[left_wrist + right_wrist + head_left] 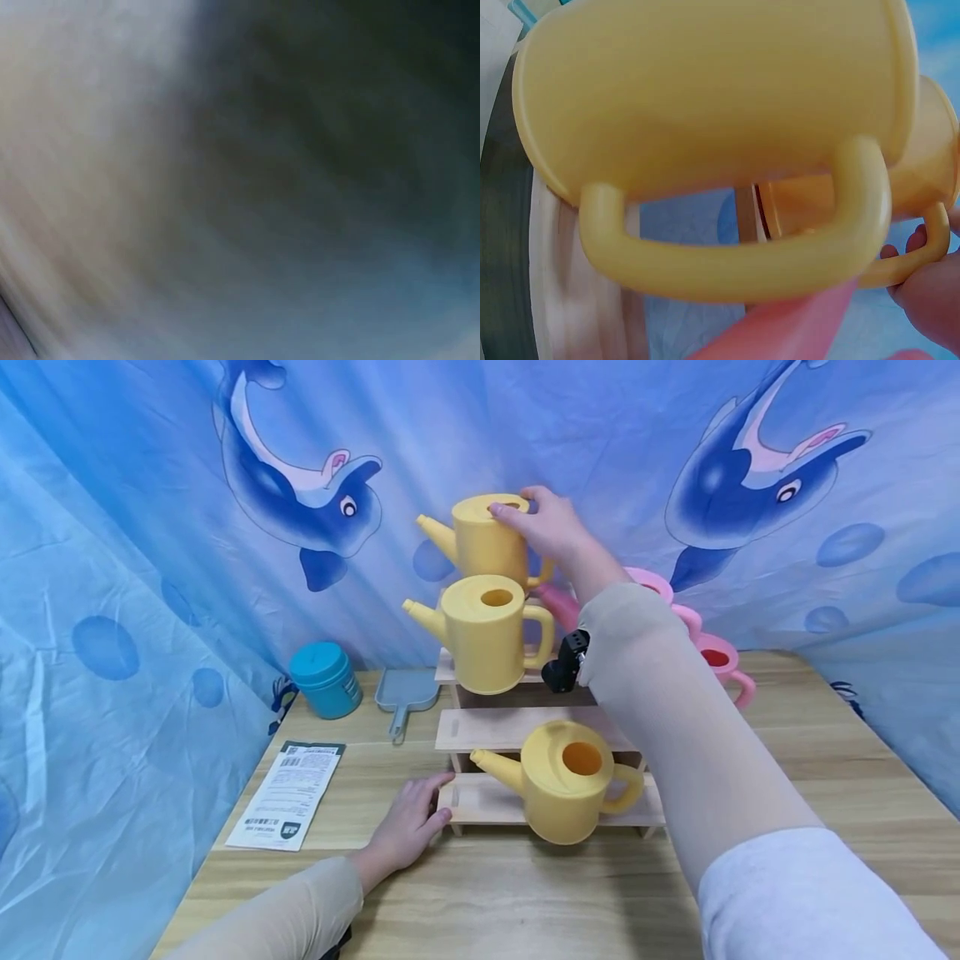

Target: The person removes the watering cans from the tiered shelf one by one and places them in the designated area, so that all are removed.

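Head view: pinching rear watering can (487,550) with right hand (553,527), likely positioning it; below that grip, resting left hand (405,824), loosely spread, beside shelf (487,803); next, probably steady, then release.

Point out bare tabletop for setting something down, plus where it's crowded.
Free: table right of the right forearm; table before the shelf. Smaller: gap between packet and left hand, below the dustpan. Crowded: shelf top, with two yellow watering cans, the right hand and pink watering cans close by.
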`<state>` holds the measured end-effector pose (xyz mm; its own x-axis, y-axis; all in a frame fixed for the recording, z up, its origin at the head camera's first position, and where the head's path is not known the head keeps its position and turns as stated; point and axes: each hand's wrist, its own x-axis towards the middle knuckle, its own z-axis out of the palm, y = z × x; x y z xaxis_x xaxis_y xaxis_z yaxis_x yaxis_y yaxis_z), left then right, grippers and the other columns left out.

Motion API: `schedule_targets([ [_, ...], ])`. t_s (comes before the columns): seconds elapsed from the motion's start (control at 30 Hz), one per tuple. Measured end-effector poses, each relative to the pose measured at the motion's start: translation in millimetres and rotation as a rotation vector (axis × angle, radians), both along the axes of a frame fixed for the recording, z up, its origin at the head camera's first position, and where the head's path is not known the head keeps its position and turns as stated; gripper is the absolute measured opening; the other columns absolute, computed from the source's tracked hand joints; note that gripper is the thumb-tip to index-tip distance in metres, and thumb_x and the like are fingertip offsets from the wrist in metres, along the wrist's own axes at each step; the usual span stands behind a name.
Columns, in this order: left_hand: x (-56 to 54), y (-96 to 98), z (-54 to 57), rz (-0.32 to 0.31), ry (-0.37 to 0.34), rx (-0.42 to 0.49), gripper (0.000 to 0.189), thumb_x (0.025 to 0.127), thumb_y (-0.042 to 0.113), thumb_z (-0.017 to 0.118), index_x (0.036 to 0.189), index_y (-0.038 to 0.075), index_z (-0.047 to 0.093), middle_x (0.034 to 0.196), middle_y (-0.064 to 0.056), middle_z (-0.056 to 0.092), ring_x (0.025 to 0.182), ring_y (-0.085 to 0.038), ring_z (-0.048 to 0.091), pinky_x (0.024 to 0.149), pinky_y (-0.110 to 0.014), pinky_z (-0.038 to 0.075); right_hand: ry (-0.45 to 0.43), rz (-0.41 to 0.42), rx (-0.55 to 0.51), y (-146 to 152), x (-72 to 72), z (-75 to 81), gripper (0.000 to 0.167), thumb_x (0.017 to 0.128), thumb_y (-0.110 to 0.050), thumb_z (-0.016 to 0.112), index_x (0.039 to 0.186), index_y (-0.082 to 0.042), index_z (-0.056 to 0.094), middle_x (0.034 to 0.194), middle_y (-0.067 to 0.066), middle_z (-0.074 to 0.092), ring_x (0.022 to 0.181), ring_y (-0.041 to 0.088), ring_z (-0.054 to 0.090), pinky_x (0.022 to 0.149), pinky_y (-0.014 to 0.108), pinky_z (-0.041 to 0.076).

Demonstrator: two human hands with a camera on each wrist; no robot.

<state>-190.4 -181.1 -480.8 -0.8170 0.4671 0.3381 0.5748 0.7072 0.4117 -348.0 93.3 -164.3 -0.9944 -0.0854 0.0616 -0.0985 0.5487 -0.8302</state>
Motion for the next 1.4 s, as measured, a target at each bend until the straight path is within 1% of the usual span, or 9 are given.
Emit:
schedule_targets([
  [0.13,0.1,-0.8,0.0,0.005,0.001,-0.003,0.047,0.096,0.032,0.048,0.139,0.016,0.039,0.106,-0.001,0.052,0.094,-0.017,0.041,0.081,-0.038,0.036,-0.004,0.008,-0.008,7,1.3,3.3,0.086,0.08,-0.064,0.054,0.15,-0.029,0.018,0.15,-0.003,0.025,0.132,0.014,0.031,0.104,0.035,0.029],
  [0.3,0.4,-2.0,1.9,0.016,0.001,0.005,0.047,0.095,0.031,0.048,0.139,0.016,0.04,0.106,-0.002,0.053,0.096,-0.019,0.043,0.083,-0.041,0.036,-0.001,0.009,-0.003,17,3.7,3.8,0.087,0.08,-0.064,0.055,0.15,-0.029,0.019,0.149,-0.002,0.029,0.132,0.016,0.031,0.105,0.037,0.028],
  [0.5,0.3,-1.8,3.2,0.013,0.001,-0.001,0.047,0.095,0.031,0.048,0.139,0.015,0.04,0.104,-0.001,0.052,0.094,-0.018,0.042,0.082,-0.04,0.036,0.008,-0.023,0.025,34,7.2,6.5,0.088,0.08,-0.063,0.056,0.15,-0.028,0.018,0.149,0.0,0.029,0.133,0.017,0.032,0.105,0.037,0.029],
  [0.73,-1.4,-2.5,0.5,0.017,0.017,0.01,0.047,0.095,0.03,0.049,0.138,0.016,0.04,0.099,0.003,0.049,0.092,-0.017,0.041,0.081,-0.04,0.035,-0.004,-0.051,0.031,50,9.8,9.5,0.088,0.081,-0.062,0.056,0.151,-0.027,0.016,0.15,0.001,0.028,0.133,0.019,0.031,0.106,0.038,0.028],
  [0.83,-1.9,-3.0,-0.9,0.02,0.007,0.008,0.047,0.095,0.03,0.049,0.139,0.015,0.04,0.102,0.002,0.051,0.092,-0.016,0.041,0.081,-0.04,0.035,-0.012,-0.068,0.022,56,10.2,7.8,0.086,0.081,-0.062,0.056,0.151,-0.028,0.018,0.15,0.001,0.028,0.133,0.021,0.031,0.105,0.04,0.028],
  [1.0,-0.7,-3.5,-2.1,0.029,-0.032,0.007,0.048,0.095,0.031,0.049,0.14,0.014,0.04,0.114,-0.004,0.055,0.095,-0.018,0.043,0.084,-0.042,0.036,-0.023,-0.08,0.015,70,10.3,3.7,0.084,0.08,-0.063,0.056,0.15,-0.032,0.02,0.15,0.002,0.028,0.132,0.027,0.033,0.104,0.043,0.03],
  [1.1,0.0,-3.1,-2.8,0.032,-0.043,0.008,0.049,0.095,0.031,0.049,0.14,0.015,0.039,0.114,-0.004,0.055,0.096,-0.018,0.043,0.085,-0.042,0.036,-0.028,-0.082,0.021,79,10.9,1.1,0.084,0.079,-0.065,0.055,0.149,-0.034,0.02,0.15,0.003,0.028,0.131,0.03,0.033,0.102,0.046,0.032],
  [1.3,0.2,-1.7,-4.1,0.025,-0.021,0.011,0.048,0.095,0.03,0.05,0.14,0.016,0.039,0.117,-0.005,0.055,0.098,-0.019,0.044,0.086,-0.043,0.036,-0.042,-0.094,0.041,98,12.5,-2.9,0.088,0.076,-0.07,0.053,0.149,-0.036,0.018,0.152,0.003,0.024,0.135,0.029,0.026,0.101,0.051,0.03],
  [1.4,0.2,-0.8,-3.9,0.019,-0.019,0.021,0.048,0.095,0.03,0.05,0.139,0.016,0.04,0.117,-0.006,0.055,0.1,-0.02,0.045,0.087,-0.044,0.036,-0.045,-0.108,0.038,107,13.6,-4.8,0.089,0.076,-0.071,0.052,0.149,-0.037,0.017,0.154,0.004,0.02,0.135,0.031,0.026,0.102,0.053,0.029],
])
